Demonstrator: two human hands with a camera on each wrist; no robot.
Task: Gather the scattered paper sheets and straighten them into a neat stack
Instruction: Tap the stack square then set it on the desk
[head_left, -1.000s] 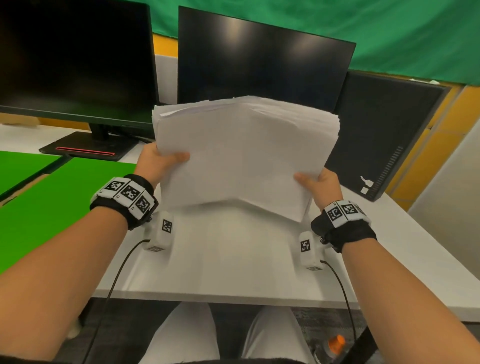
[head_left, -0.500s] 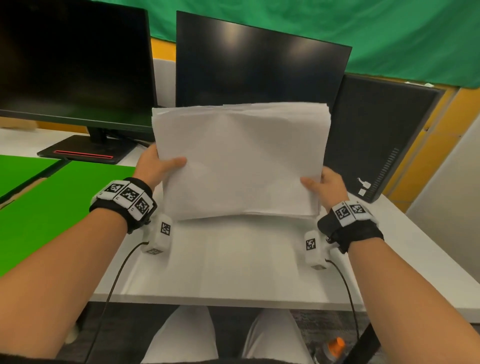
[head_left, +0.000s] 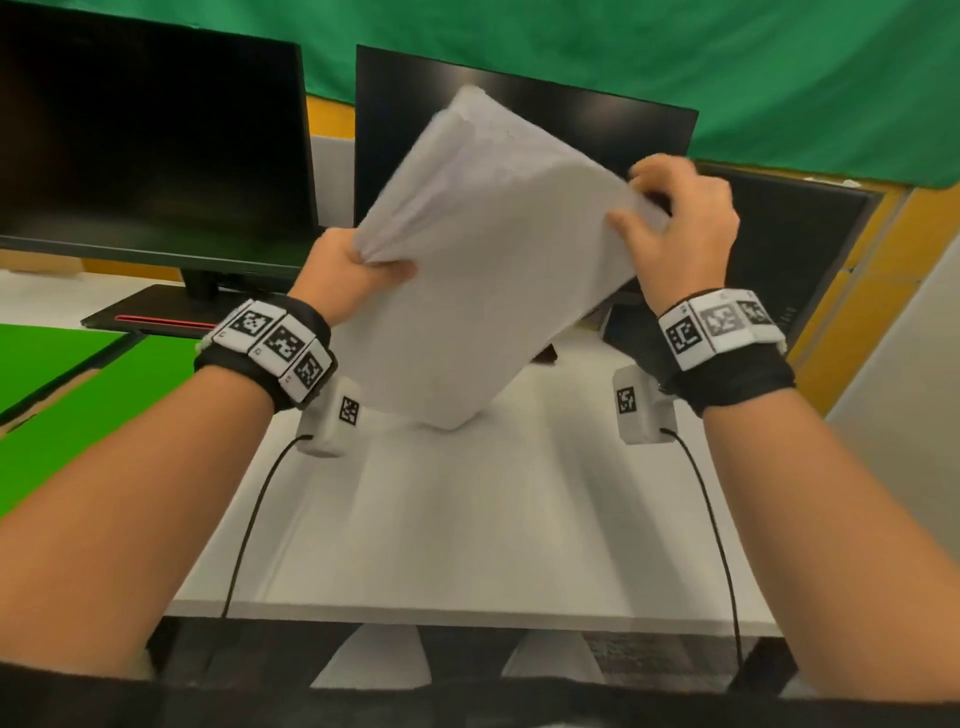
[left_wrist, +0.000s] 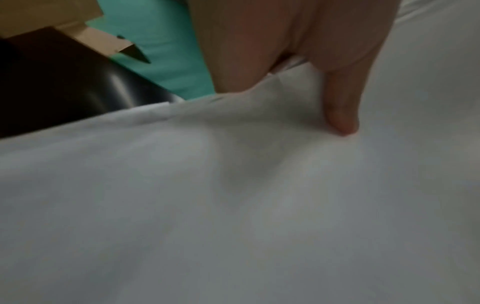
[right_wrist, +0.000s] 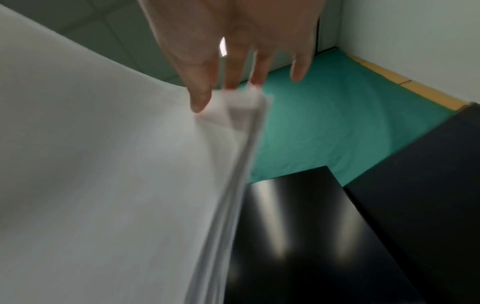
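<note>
A thick stack of white paper sheets (head_left: 483, 260) hangs tilted in the air above the white desk (head_left: 467, 519), one corner pointing down. My left hand (head_left: 353, 270) grips the stack's left corner, thumb on the front face. In the left wrist view the thumb (left_wrist: 340, 115) presses into the paper (left_wrist: 233, 205). My right hand (head_left: 675, 223) pinches the upper right corner. The right wrist view shows the thumb and fingertips (right_wrist: 200, 98) closed on the sheets' edge (right_wrist: 233, 164), which fans slightly.
Two dark monitors (head_left: 145, 145) (head_left: 524, 130) stand behind the paper, and a black panel (head_left: 795, 244) leans at the right. A green mat (head_left: 78, 405) covers the table to the left. A green cloth hangs behind.
The stack has been turned from level to tilted on one corner. My right hand rose to its upper right corner and my left hand shifted up the left side.
</note>
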